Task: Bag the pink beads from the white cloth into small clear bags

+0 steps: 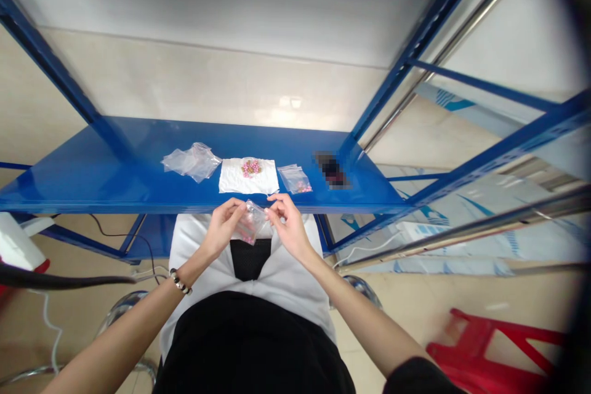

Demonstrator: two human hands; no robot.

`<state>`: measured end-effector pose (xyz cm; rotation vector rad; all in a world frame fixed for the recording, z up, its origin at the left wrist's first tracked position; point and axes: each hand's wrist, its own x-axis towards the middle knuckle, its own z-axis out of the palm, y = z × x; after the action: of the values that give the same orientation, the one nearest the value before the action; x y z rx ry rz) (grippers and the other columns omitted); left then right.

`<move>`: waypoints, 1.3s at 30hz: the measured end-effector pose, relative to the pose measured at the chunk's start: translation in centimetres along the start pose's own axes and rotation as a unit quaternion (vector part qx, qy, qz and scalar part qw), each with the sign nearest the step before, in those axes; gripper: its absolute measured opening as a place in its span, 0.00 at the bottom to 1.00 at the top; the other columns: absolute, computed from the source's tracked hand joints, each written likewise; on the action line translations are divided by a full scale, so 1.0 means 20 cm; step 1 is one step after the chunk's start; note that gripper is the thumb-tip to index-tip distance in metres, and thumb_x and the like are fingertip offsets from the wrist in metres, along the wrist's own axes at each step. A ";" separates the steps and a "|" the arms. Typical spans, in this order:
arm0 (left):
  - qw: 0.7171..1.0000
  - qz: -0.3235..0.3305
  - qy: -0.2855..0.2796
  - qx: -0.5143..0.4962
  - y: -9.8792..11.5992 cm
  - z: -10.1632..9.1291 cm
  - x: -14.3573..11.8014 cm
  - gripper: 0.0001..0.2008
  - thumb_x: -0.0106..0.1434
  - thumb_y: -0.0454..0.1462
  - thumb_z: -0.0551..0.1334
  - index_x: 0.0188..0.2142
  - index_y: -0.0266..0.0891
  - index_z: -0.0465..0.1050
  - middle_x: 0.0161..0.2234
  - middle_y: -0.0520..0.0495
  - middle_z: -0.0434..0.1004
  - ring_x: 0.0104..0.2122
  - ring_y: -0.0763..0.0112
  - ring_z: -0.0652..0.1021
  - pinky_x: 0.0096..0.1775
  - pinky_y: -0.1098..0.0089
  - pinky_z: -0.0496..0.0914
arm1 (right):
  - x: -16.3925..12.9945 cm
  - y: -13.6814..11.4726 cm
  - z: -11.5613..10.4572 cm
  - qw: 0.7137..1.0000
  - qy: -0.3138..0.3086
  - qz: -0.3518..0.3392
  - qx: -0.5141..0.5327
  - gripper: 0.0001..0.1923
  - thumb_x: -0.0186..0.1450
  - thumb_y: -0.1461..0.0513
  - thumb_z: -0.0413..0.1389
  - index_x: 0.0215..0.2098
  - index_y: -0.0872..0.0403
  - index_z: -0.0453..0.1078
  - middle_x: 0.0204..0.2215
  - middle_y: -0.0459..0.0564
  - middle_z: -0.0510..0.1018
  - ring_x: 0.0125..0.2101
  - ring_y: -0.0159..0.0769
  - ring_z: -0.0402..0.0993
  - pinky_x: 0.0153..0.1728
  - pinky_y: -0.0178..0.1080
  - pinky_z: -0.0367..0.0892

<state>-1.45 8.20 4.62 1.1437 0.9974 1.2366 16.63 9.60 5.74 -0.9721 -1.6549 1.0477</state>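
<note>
Forearms, two, enter from the lower edge; the left wrist carries one beaded bracelet [180,282]. Left hand [223,223] and right hand [287,223] meet just in front of the blue shelf edge, above a white and black garment. Between them: one small clear bag [250,223] with pink contents low in it, too small to count. Left fingers [236,208] are pinched closed on the bag's left side; right fingers [272,212] are pinched closed on its right upper edge. The bag is held in the air, clear of the shelf, tilted slightly.

Blue shelf [92,175], one level in view at working height, with blue uprights and braces around it. On it, left to right:
- one crumpled heap of clear plastic bags [191,162]; number in the heap cannot be told.
- one white cloth [248,176], lying flat, with one cluster of pink and gold beads [252,167] on its far half; bead count not readable.
- one clear bag with pink beads [296,179], just right of the cloth, near but apart from it.
- one dark object [331,170], blurred, unidentifiable.

Floor level: one red stool [489,348] lower right; one round chrome stool frame partly visible behind the body; cables at left.
</note>
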 end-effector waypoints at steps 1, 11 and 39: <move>1.000 0.005 0.001 0.000 0.00 0.00 0.00 0.16 0.63 0.48 0.61 0.37 0.37 0.69 0.26 0.48 0.77 0.23 0.64 0.79 0.21 0.69 0.74 | 0.01 0.00 -0.01 1.000 0.000 0.001 0.001 0.12 0.68 0.57 0.52 0.48 0.51 0.61 0.25 0.42 0.70 0.26 0.32 0.68 0.31 0.35 0.61; 0.999 0.030 -0.011 0.032 0.02 0.00 -0.01 0.13 0.63 0.46 0.61 0.34 0.37 0.69 0.23 0.50 0.75 0.21 0.70 0.76 0.22 0.73 0.70 | 0.03 0.00 -0.03 0.997 -0.040 0.019 0.066 0.12 0.65 0.56 0.56 0.44 0.51 0.63 0.24 0.41 0.68 0.24 0.31 0.66 0.29 0.35 0.62; 0.993 0.094 0.066 0.039 0.06 0.02 -0.04 0.13 0.65 0.43 0.60 0.28 0.37 0.69 0.21 0.50 0.75 0.22 0.74 0.73 0.28 0.73 0.66 | 0.04 -0.02 -0.02 0.988 -0.006 0.098 0.118 0.10 0.60 0.56 0.60 0.26 0.55 0.73 0.22 0.44 0.71 0.25 0.30 0.65 0.28 0.34 0.59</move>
<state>-1.22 7.40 5.77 1.2522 1.0639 1.4493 16.82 10.28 6.41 -0.9851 -1.4253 1.3500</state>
